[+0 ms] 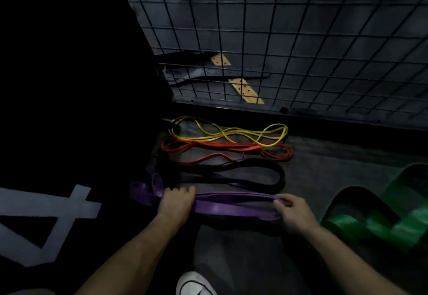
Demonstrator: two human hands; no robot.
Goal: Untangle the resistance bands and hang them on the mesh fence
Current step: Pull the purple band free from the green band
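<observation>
A wide purple band [231, 206] lies flat across the dark floor in front of me. My left hand [177, 201] presses down on its left part, fingers curled over the band. At the band's right end my right hand [293, 209] pinches the loop. Beyond it lie a black band [261, 172], thin red bands [227, 148] and thin yellow bands [231, 132], laid side by side near the foot of the black mesh fence [278, 39]. A wide green band [375, 223] sits at the right.
The mesh fence rises at the back and leans across the upper right. Behind it are wooden strips [245, 90] on a grey floor. A white floor marking [46, 220] is at the left. My white shoe [194, 285] shows at the bottom.
</observation>
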